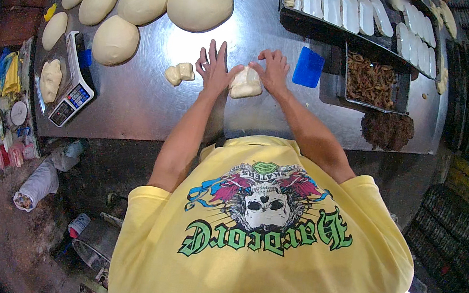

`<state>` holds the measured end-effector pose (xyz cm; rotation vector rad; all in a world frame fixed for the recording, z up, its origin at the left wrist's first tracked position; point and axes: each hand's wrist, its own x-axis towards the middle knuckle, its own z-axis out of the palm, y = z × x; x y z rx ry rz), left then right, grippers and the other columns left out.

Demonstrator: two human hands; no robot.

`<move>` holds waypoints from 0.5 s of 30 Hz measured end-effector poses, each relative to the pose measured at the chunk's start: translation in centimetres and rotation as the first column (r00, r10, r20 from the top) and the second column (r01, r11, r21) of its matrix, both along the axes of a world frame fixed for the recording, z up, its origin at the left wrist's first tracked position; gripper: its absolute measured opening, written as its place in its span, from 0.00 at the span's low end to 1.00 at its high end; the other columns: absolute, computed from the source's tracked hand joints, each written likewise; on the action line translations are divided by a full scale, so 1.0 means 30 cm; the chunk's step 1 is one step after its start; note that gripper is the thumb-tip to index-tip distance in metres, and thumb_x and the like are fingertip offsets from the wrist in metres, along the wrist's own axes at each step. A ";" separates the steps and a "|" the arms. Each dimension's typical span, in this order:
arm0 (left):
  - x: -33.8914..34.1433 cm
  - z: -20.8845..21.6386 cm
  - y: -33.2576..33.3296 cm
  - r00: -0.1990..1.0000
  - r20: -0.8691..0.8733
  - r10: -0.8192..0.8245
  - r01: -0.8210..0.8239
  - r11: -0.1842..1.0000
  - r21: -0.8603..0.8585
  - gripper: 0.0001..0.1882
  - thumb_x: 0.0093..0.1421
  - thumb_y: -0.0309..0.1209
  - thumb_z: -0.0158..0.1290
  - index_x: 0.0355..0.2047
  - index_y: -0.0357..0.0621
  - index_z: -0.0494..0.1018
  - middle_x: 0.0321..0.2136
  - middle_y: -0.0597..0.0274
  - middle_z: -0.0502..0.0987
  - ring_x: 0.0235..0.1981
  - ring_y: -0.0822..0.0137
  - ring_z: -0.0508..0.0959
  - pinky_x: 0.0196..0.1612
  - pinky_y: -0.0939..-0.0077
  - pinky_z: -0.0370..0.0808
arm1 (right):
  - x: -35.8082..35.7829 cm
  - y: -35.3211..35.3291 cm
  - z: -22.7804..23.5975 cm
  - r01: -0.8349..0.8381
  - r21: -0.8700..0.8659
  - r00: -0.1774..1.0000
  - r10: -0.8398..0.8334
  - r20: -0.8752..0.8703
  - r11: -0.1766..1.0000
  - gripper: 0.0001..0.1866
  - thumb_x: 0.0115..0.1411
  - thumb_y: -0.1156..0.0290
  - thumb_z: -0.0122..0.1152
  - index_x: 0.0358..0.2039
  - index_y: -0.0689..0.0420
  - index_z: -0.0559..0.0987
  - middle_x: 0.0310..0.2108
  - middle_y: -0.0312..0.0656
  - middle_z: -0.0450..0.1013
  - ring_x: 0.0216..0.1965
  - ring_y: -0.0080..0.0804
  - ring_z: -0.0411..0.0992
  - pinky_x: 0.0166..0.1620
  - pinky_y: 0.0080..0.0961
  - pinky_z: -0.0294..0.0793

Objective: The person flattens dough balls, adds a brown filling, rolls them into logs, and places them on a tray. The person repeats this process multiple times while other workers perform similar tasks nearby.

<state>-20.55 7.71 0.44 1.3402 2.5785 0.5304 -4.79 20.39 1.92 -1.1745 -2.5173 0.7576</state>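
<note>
A pale piece of dough (246, 87), folded and uneven on top, lies on the metal table between my two hands. My left hand (215, 68) is open, its fingers spread apart and its thumb at the dough's upper left edge. On the other side, my right hand (273, 70) is also open, with bent, parted fingers and its thumb at the dough's upper right edge. Two small joined dough lumps (179, 73) rest just left of my left hand. Right of my right hand lies a flat blue scraper (308, 67).
Several large dough balls (200, 4) fill the table's far left. A digital scale (72, 102) at the left edge bears a dough lump (50, 80). At right stand a tray (304, 23) of pale shaped pieces and a metal pan (406, 89) of shredded brown filling, with a brown heap (387, 131) nearer me.
</note>
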 end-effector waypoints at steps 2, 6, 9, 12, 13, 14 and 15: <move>-0.015 0.006 -0.005 0.999 -0.029 -0.041 0.040 0.999 -0.015 0.49 0.58 0.62 0.57 0.73 0.55 0.53 0.74 0.50 0.45 0.72 0.37 0.44 0.66 0.35 0.44 | 0.032 0.009 -0.012 -0.053 -0.014 0.999 0.053 0.001 0.998 0.28 0.53 0.46 0.71 0.50 0.45 0.76 0.49 0.43 0.67 0.53 0.48 0.63 0.54 0.49 0.60; -0.045 -0.024 -0.128 0.989 -0.088 -0.123 0.120 0.992 -0.032 0.46 0.61 0.60 0.55 0.73 0.57 0.54 0.75 0.52 0.47 0.72 0.40 0.47 0.69 0.38 0.46 | 0.108 0.010 0.000 -0.041 0.018 0.998 0.040 0.038 0.999 0.29 0.54 0.48 0.72 0.53 0.45 0.76 0.51 0.43 0.66 0.54 0.47 0.63 0.54 0.48 0.60; -0.059 -0.009 -0.114 0.979 -0.138 -0.151 0.153 0.988 0.005 0.40 0.65 0.55 0.51 0.73 0.56 0.54 0.74 0.55 0.49 0.72 0.41 0.51 0.70 0.39 0.47 | 0.113 0.019 -0.024 0.038 0.036 0.999 -0.039 0.031 0.999 0.31 0.54 0.48 0.72 0.55 0.44 0.76 0.51 0.43 0.66 0.54 0.46 0.63 0.54 0.47 0.61; -0.047 -0.005 -0.148 0.975 -0.155 -0.159 0.169 0.984 0.049 0.36 0.68 0.48 0.50 0.72 0.52 0.56 0.74 0.55 0.51 0.71 0.39 0.52 0.69 0.38 0.50 | 0.148 -0.013 0.005 -0.032 0.068 0.996 0.026 0.088 0.997 0.28 0.57 0.51 0.69 0.56 0.43 0.75 0.52 0.43 0.66 0.55 0.46 0.63 0.54 0.47 0.61; -0.047 -0.012 -0.152 0.980 -0.143 -0.138 0.151 0.985 0.083 0.34 0.68 0.47 0.50 0.71 0.51 0.58 0.73 0.54 0.53 0.71 0.39 0.53 0.69 0.40 0.51 | 0.153 -0.012 0.014 -0.032 0.065 0.997 0.027 0.079 0.997 0.26 0.59 0.52 0.68 0.56 0.43 0.75 0.52 0.44 0.66 0.55 0.46 0.63 0.53 0.47 0.61; -0.057 -0.029 -0.151 0.983 -0.136 -0.125 0.141 0.983 0.115 0.33 0.68 0.45 0.50 0.70 0.50 0.59 0.73 0.53 0.54 0.70 0.38 0.54 0.69 0.41 0.52 | 0.148 -0.010 0.016 -0.025 0.059 0.998 0.021 0.064 0.998 0.25 0.60 0.54 0.66 0.56 0.43 0.75 0.51 0.44 0.67 0.54 0.46 0.63 0.53 0.47 0.62; -0.065 -0.046 -0.153 0.985 -0.129 -0.110 0.129 0.981 0.145 0.31 0.68 0.44 0.51 0.69 0.49 0.61 0.72 0.52 0.56 0.70 0.38 0.55 0.69 0.42 0.54 | 0.143 -0.011 0.018 -0.019 0.054 0.999 0.017 0.048 0.998 0.23 0.62 0.55 0.65 0.56 0.43 0.75 0.51 0.44 0.67 0.54 0.46 0.63 0.53 0.47 0.62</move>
